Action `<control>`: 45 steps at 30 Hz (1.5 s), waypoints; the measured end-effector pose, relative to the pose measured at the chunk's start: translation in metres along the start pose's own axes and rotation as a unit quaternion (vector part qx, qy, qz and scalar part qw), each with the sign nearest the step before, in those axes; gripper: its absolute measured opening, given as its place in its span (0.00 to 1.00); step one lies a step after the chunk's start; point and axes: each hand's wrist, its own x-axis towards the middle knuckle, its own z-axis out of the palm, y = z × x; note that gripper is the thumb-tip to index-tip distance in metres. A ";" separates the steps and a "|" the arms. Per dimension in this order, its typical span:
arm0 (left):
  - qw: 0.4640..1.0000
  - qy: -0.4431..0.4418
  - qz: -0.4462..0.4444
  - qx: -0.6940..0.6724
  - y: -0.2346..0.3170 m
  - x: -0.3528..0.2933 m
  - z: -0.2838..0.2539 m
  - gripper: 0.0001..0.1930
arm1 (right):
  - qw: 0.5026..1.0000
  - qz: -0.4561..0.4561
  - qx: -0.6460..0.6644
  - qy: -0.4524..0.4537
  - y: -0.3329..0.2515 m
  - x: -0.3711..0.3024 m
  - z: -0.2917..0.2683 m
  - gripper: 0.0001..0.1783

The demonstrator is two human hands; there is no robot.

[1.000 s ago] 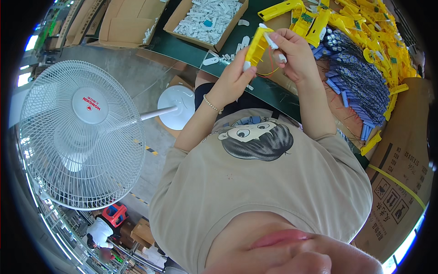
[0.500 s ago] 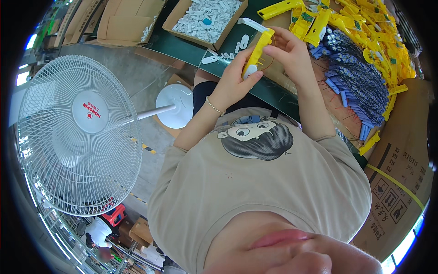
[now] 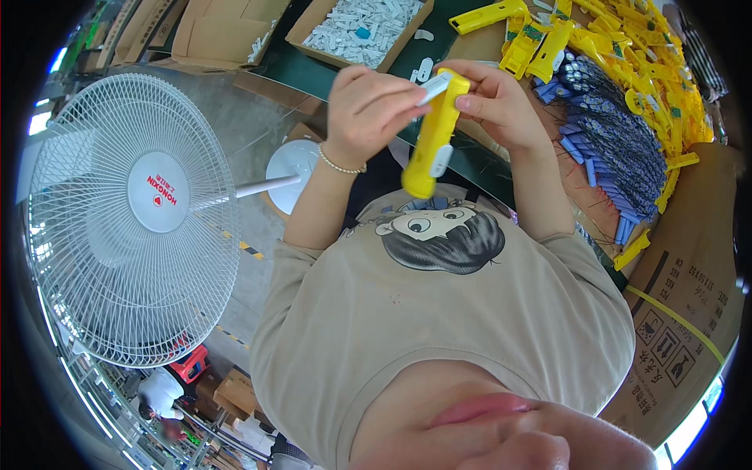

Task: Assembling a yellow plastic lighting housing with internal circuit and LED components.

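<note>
A long yellow plastic housing (image 3: 432, 137) hangs tilted in front of my shirt, its lower end toward me. My right hand (image 3: 501, 102) is closed round its upper end, thumb on the near face. An oval white slider (image 3: 441, 160) sits on the side of the housing near the lower end. My left hand (image 3: 372, 113) pinches a flat white plastic strip (image 3: 435, 88) between thumb and fingers. That strip lies against the upper end of the housing; whether it is joined there I cannot tell.
A cardboard box (image 3: 296, 35) of small white parts stands on the green table (image 3: 278, 70). At the right lie a heap of yellow housings (image 3: 619, 39) and a pile of blue wired cylinders (image 3: 603, 149). A carton (image 3: 681, 298) stands at the right, a white fan (image 3: 137, 211) at the left.
My left hand has let go of the housing's lower part and moved up to the white strip. The housing has turned, showing its smooth outside, and the strip now lies against its upper end.
</note>
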 end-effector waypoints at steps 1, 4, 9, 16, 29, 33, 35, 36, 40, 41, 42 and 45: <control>0.999 -0.005 -0.010 -0.034 0.005 0.000 0.004 0.12 | 1.000 0.000 0.000 0.000 0.000 0.000 0.001 0.26; 0.892 0.048 -0.254 -0.371 0.021 -0.010 0.026 0.26 | 0.995 -0.014 0.100 0.003 0.001 0.002 0.005 0.25; 0.425 -0.089 -0.471 -0.768 0.017 -0.023 0.023 0.47 | 0.995 -0.031 -0.003 -0.093 0.014 0.006 0.011 0.27; 0.724 -0.023 -0.429 -0.539 0.036 -0.024 0.023 0.43 | 0.995 0.036 0.058 -0.068 0.010 0.006 0.010 0.29; 0.482 0.034 -0.236 -0.843 0.009 -0.004 0.002 0.62 | 0.994 -0.091 0.032 -0.053 -0.009 -0.009 0.006 0.32; 0.490 0.020 -0.257 -0.833 0.009 -0.008 0.008 0.63 | 0.994 -0.089 -0.012 -0.067 -0.014 -0.012 0.010 0.33; 0.529 0.012 -0.284 -0.800 0.013 -0.007 0.010 0.58 | 0.992 -0.119 -0.004 -0.051 -0.017 -0.010 0.015 0.32; 0.569 0.006 -0.310 -0.762 0.017 -0.008 0.013 0.54 | 0.992 -0.122 -0.001 -0.029 -0.015 -0.008 0.016 0.31; 0.885 -0.136 -0.328 -0.301 0.036 -0.013 0.017 0.39 | 0.978 -0.140 -0.080 0.136 -0.012 0.006 0.031 0.30; 0.885 -0.139 -0.323 -0.306 0.037 -0.012 0.019 0.39 | 0.968 -0.150 -0.112 0.170 -0.009 0.009 0.032 0.30; 0.884 -0.129 -0.345 -0.287 0.038 -0.014 0.020 0.37 | 0.966 -0.151 -0.114 0.174 -0.006 0.011 0.035 0.30; 0.865 -0.086 -0.392 -0.300 0.038 -0.019 0.026 0.30 | 0.938 -0.179 -0.136 0.264 0.003 0.013 0.032 0.23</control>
